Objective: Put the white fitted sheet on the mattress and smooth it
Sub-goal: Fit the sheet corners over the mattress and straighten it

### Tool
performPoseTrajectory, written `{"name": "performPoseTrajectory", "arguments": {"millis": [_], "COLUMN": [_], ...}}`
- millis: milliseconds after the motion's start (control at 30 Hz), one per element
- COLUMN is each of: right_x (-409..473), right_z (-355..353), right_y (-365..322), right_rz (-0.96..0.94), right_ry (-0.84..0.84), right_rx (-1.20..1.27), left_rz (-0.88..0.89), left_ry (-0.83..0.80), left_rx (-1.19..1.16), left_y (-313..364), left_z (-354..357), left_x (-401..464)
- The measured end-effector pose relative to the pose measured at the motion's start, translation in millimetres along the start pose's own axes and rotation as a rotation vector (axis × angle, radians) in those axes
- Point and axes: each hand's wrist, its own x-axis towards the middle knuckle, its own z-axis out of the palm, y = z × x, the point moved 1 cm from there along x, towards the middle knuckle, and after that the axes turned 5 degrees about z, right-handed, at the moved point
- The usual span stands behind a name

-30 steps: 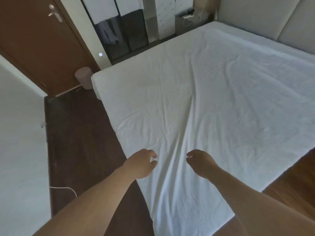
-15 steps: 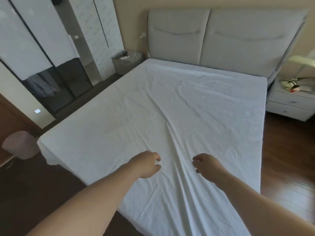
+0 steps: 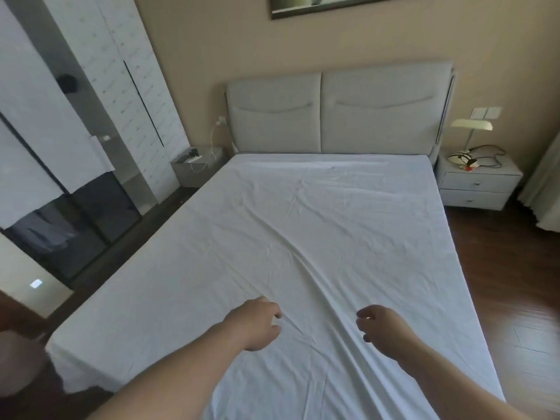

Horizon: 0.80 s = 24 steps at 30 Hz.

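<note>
White fitted sheet (image 3: 318, 237) spread over our mattress, creased toward the foot, our left hand (image 3: 257, 324) and right hand (image 3: 383, 327) hovering above it, fingers loosely curled, holding nothing.

This is a bedroom in a home, with a big bed (image 3: 303, 253) and its soft headboard (image 3: 336, 113), a little table with a lamp (image 3: 471, 128) beside it, a wardrobe (image 3: 60, 131) and a picture (image 3: 318, 4) on the wall.
</note>
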Motion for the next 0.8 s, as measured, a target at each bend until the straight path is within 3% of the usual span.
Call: {"name": "performPoseTrajectory", "arguments": {"millis": [167,267,400,667,800], "right_x": [1.7,-11.0,-38.1,-16.1,22.0], "right_z": [51.6,113.8,204.6,379.6,459.9], "right_y": [-58.2,-81.1,-76.4,33.3,91.7], "right_rz": [0.008,0.09,0.194,0.443,0.571], "right_ry": [0.12,0.174,0.024,-0.119,-0.161], "right_rx": [0.086,0.165,0.048,0.035,0.227], "left_rz": [0.107,0.175,0.227,0.238,0.131], "left_ry": [0.056,-0.017,-0.206,-0.418,-0.36], "left_rx": [0.03,0.025,0.078,0.194,0.103], "left_y": [-72.4,-125.5,-182.7,-263.6,-294.5], "left_z": [-22.3,-11.9,34.1,200.4,290.6], "left_x": [11.7,18.5,19.6,39.4,57.9]}}
